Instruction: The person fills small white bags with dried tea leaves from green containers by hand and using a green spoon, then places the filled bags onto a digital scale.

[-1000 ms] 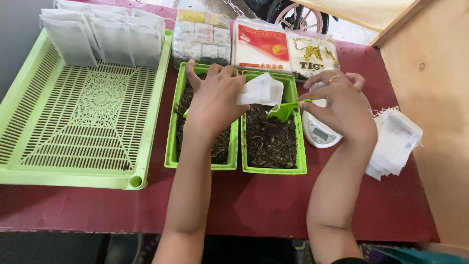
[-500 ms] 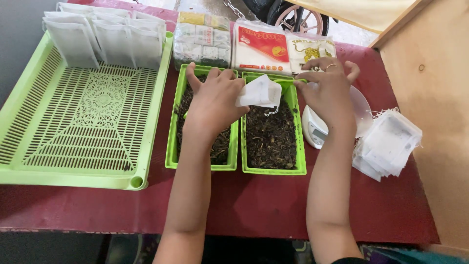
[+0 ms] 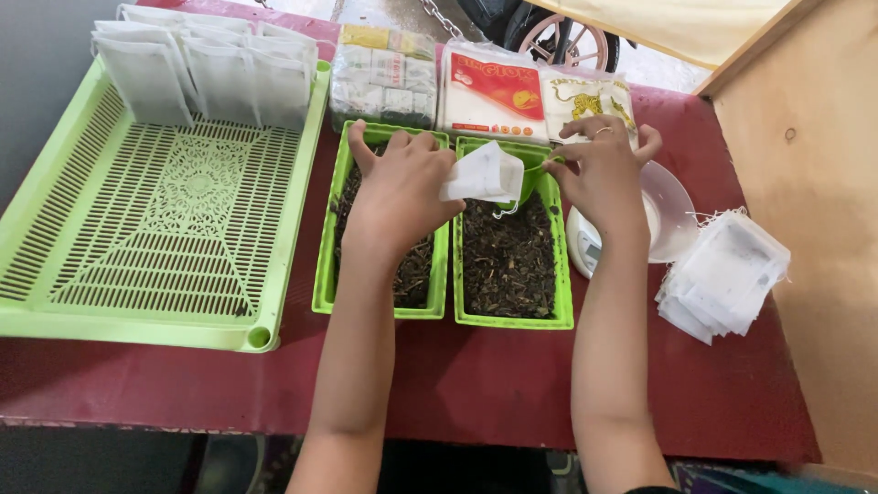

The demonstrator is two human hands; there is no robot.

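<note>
Grip: the left hand [image 3: 400,187] pinches a small white paper sachet [image 3: 485,174] by its left edge, fingers closed on it; the right hand [image 3: 601,169] is curled shut around a green scoop [image 3: 530,178], only part of which shows past the knuckles.

Sachet: held just above the gap between two green trays, its mouth turned toward the scoop, which meets its right edge.

Left tray [image 3: 326,274]: a narrow green bin of dark loose tea leaves (mostly hidden under the left hand and forearm).

Right tray [image 3: 558,274]: a matching bin, filled with the same dark leaves, directly beneath the sachet and scoop.

Scale [image 3: 663,215]: a white kitchen scale with a round clear dish, just right of the right tray, partly behind the right wrist.

Empty sachets [image 3: 727,274]: a loose white stack with trailing strings, at the table's right side beside the scale.

Large basket [image 3: 55,306]: a wide green slotted tray at left, with a row of filled white sachets [image 3: 197,78] standing along its far wall.

Background: wrapped packets [image 3: 489,91] lined up behind the two bins on a dark red table [image 3: 512,384].
</note>
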